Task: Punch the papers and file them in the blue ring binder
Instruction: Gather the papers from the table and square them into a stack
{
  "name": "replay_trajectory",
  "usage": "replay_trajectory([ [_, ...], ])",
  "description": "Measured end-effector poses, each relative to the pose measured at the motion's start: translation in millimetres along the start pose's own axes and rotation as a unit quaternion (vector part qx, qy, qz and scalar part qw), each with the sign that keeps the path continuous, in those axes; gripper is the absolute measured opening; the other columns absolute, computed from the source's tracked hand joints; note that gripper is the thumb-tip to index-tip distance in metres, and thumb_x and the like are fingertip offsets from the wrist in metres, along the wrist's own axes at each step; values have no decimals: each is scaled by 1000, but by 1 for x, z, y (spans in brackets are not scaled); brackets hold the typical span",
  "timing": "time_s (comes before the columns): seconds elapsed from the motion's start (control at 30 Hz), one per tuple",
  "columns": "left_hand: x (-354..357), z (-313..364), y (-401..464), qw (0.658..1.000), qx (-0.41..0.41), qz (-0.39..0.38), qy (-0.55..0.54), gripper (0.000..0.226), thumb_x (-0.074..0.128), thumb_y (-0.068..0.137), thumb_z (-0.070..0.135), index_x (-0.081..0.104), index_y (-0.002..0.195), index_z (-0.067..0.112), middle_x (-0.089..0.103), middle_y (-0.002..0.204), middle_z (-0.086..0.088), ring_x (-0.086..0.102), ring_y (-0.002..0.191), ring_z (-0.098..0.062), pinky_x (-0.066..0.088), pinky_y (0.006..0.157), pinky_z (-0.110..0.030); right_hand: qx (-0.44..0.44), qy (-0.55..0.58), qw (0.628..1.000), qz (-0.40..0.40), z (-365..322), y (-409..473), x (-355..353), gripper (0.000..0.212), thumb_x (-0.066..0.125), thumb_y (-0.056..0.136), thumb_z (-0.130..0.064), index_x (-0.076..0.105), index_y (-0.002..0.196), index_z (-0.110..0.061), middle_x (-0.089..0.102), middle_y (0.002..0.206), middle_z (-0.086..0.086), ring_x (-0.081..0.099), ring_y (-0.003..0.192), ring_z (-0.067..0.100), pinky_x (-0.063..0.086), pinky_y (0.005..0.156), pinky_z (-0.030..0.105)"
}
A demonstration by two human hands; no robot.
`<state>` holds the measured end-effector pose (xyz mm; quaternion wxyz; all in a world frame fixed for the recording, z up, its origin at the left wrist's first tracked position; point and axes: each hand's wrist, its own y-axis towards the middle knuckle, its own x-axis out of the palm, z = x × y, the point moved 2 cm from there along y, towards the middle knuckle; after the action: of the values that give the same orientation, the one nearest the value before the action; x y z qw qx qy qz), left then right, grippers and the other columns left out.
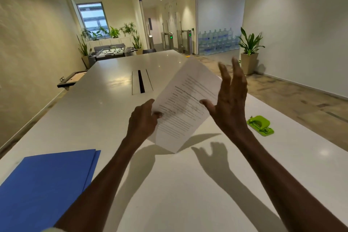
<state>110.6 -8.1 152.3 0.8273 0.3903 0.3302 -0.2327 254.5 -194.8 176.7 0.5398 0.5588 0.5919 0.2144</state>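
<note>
The left hand (144, 118) pinches the papers (185, 103) above the white bench (188, 184); the right hand (228, 103) is spread loose, its thumb touching them

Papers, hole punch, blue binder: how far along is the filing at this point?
Nothing looks done yet. The papers are held above the table; the left hand pinches one edge, while the right hand touches the other with its thumb, fingers spread. The green hole punch sits untouched to the right. The blue ring binder lies closed at left. Punching and filing remain.
</note>
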Motion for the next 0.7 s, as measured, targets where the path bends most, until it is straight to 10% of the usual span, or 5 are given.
replay_trajectory([
  [0.13,-16,29,15,990,55,4,132,17,56,92,17,58,109,19,69,102,-5,59,74,-20,43,60,-28,-197,-186,961,-55,-25,24,-9,86,73,75,-30,30,148,-15,22,158,16,14,147,34,8,118,55],
  [0.23,-18,54,18,966,137,14,219,12,53,93,17,57,105,16,70,95,-6,62,73,-22,50,62,-31,-242,-194,942,-124,-33,27,1,56,59,82,-18,44,136,-11,53,137,15,48,128,33,21,115,50],
  [0.4,-9,83,18,931,197,-21,308,18,58,93,24,56,108,14,70,96,-6,66,81,-24,53,78,-35,-164,-153,956,-189,-17,16,14,6,54,88,-16,57,85,-13,69,74,7,61,60,29,50,55,35],
  [0.57,-3,71,15,941,146,195,235,79,65,80,29,30,149,15,37,152,-16,27,144,-33,-3,118,-47,30,-42,984,-172,22,4,20,2,61,78,-16,62,78,-18,67,72,0,58,64,24,50,59,34],
  [0.7,11,51,1,961,-85,254,-68,120,84,69,37,3,154,12,12,161,-13,9,149,-29,6,121,-51,182,117,961,-174,53,2,23,19,74,72,-28,70,87,-17,72,82,0,63,76,22,51,64,35],
])
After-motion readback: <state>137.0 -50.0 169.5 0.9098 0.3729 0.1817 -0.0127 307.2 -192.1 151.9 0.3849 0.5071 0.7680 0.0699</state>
